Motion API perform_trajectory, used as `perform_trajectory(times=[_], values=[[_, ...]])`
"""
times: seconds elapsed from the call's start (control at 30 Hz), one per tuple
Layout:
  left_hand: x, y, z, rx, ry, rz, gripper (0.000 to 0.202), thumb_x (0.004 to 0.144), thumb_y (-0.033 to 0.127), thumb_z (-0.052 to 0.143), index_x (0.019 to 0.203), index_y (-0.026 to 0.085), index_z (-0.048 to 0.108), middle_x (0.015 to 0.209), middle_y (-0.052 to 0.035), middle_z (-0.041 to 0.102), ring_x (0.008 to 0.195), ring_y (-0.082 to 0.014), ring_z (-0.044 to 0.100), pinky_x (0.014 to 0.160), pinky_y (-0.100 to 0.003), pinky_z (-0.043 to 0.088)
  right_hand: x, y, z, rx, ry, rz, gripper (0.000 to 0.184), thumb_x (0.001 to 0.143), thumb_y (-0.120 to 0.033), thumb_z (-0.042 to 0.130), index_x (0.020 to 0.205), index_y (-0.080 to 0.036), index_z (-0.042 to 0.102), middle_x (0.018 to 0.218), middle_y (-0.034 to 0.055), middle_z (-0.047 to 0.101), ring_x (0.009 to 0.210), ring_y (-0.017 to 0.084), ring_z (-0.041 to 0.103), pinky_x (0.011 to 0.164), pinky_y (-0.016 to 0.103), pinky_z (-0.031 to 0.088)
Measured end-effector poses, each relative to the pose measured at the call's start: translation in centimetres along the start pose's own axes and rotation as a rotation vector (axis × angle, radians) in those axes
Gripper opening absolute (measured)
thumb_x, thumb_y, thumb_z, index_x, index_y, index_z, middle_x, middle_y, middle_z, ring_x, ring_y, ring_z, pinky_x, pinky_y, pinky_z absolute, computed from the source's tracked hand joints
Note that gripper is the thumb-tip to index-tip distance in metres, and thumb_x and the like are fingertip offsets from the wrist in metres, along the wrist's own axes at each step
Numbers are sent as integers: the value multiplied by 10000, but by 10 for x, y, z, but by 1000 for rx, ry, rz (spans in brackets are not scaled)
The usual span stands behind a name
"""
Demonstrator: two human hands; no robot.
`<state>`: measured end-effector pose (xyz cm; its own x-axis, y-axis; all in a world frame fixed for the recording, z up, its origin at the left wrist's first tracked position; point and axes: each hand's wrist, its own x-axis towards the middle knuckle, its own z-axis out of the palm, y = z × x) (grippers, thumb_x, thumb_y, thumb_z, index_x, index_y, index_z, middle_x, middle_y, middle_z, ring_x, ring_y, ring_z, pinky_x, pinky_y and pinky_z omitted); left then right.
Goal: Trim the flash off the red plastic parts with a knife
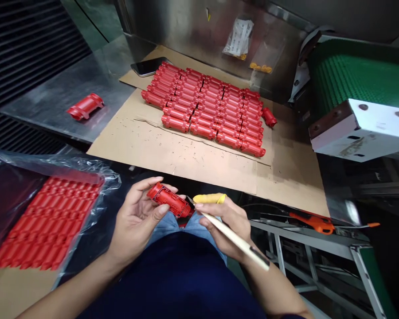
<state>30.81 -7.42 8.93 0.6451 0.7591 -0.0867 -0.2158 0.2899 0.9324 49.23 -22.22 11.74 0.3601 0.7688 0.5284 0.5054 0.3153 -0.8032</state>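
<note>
Left hand (pixel 136 226) cradling red plastic housing (pixel 168 200) above lap, fingers curled around it | light, stiff, ribbed: holding by barrel | right hand (pixel 224 223) pinching pale-handled knife (pixel 232 235), tip just beside housing

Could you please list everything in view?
stacked moulded parts: dozens, red, on brown cardboard
loose moulded part: one, red, steel surface, left
wrapped moulded parts: many, red, plastic sheet, lower left
phone: one, black, on cardboard
conveyor belt: one, green, upper right
tool: one, orange, lower right
left hand: one, bare, holds red moulded part
right hand: one, bare, holds pale craft knife, yellow finger cot on a finger
</note>
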Motion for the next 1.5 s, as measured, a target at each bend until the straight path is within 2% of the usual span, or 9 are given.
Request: perform_trajectory(times=[0.1, 0.27, 0.5, 0.8, 1.0, 1.13, 1.27, 1.5], values=[[-3, 0, -1, 35, -7, 17, 492, 960, 215, 852, 1415, 291, 680, 1273, -93, 789, 1157, -261, 789, 1045, -381, 630, 3, -3, 9, -82, -1, -96, 329, 1062, -171, 718, 1387, -211, 746, 1245, 150, 819, 1118, 266, 808, 942, 428, 706], [-8, 0, -2, 107, -35, 3, 447, 942, 202, 871, 1360, 285, 736, 1155, -70, 823, 1029, -211, 801, 919, -275, 642, 5, 0, 24, -91, 32, -191, 335, 1073, -199, 706, 1407, -211, 726, 1197, 134, 831, 1075, 264, 809, 930, 438, 705], [-9, 0, 1, 127, -46, 46, 429, 902, 164, 909, 1295, 261, 765, 1061, -38, 849, 908, -151, 814, 834, -196, 654, 6, 3, 32, -75, 38, -246, 291, 1070, -186, 705, 1359, -160, 729, 1149, 157, 836, 1061, 269, 811, 917, 448, 706], [-8, 1, 4, 157, -41, 91, 425, 883, 143, 916, 1271, 234, 767, 1059, -45, 856, 911, -158, 834, 823, -201, 681, 2, 3, 32, -85, 47, -218, 318, 1055, -173, 717, 1372, -179, 731, 1160, 161, 831, 1036, 274, 813, 894, 457, 712], [-9, 1, 4, 209, -19, 138, 434, 864, 138, 925, 1257, 221, 761, 1070, -56, 861, 895, -182, 851, 802, -224, 700, -2, -1, 37, -87, 75, -167, 292, 1093, -231, 668, 1380, -205, 715, 1163, 155, 829, 1048, 283, 821, 891, 476, 709], [-11, -2, 5, 255, 33, 195, 447, 866, 125, 916, 1264, 216, 737, 1125, -67, 867, 981, -210, 862, 886, -262, 707, -4, -8, 36, -120, 74, -148, 309, 1046, -153, 673, 1352, -171, 712, 1126, 163, 818, 1027, 289, 796, 865, 480, 700], [-11, -3, 8, 351, 58, 258, 464, 842, 104, 922, 1255, 216, 741, 1092, -48, 867, 973, -202, 860, 924, -271, 702, -3, -14, 32, -176, 71, -140, 343, 1002, -93, 673, 1339, -147, 710, 1111, 172, 807, 991, 290, 774, 844, 485, 696], [-12, 3, 6, 297, 14, 193, 449, 862, 131, 912, 1273, 232, 762, 1091, -42, 868, 937, -178, 861, 855, -206, 692, 1, -14, 28, -126, 50, -194, 322, 1056, -143, 674, 1377, -155, 702, 1175, 182, 807, 1030, 273, 799, 886, 469, 705]])
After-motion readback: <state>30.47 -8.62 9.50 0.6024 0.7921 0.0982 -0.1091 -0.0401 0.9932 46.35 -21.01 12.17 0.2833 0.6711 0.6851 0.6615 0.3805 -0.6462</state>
